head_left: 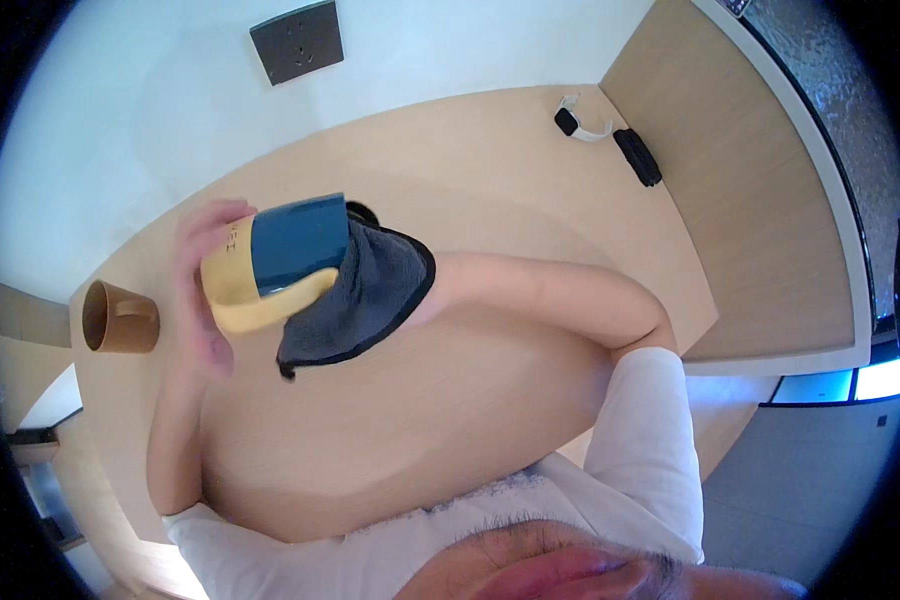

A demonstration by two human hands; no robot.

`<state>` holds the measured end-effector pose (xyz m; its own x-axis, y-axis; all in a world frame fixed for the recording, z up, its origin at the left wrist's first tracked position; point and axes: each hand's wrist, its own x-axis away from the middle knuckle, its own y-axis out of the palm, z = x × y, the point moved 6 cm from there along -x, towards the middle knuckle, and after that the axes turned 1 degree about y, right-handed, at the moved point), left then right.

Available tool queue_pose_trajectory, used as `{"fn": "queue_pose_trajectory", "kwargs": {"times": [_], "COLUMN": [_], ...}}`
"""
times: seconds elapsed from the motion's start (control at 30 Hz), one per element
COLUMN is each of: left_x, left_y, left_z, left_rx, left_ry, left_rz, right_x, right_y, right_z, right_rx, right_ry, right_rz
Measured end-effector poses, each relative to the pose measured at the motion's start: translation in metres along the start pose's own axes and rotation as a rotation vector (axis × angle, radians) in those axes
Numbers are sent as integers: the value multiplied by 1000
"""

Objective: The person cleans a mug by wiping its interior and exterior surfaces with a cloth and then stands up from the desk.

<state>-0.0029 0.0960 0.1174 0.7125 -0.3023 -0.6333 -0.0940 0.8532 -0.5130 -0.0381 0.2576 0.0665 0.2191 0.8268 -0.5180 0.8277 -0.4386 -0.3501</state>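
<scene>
A mug (298,243), dark blue on one half and yellow on the other, is held on its side above the table, its yellow handle toward me. My left hand (206,270) is wrapped round the yellow base end. A dark grey cloth (375,290) with a black edge covers the mug's mouth end and hangs down below it. My right hand (428,300) is behind and under the cloth, pressing it to the mug; its fingers are mostly hidden. Left of my left hand, a brown mug (125,318) lies or stands tilted in view on the table, handle showing.
A smartwatch with a white strap (568,121) and a black case (637,157) lie in the table's far right corner. A wooden side panel (760,170) rises at the right. On the white wall behind is a dark socket plate (298,42).
</scene>
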Motion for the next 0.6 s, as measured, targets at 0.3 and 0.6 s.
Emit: {"fn": "queue_pose_trajectory", "kwargs": {"times": [0.3, 0.6], "left_x": [13, 13], "left_y": [17, 28], "left_z": [10, -11], "left_rx": [109, 467], "left_ry": [81, -872], "left_rz": [128, -61], "right_x": [12, 22], "right_y": [22, 10], "right_z": [18, -8], "right_rx": [-356, 54], "right_ry": [266, 243], "right_rz": [-48, -89]}}
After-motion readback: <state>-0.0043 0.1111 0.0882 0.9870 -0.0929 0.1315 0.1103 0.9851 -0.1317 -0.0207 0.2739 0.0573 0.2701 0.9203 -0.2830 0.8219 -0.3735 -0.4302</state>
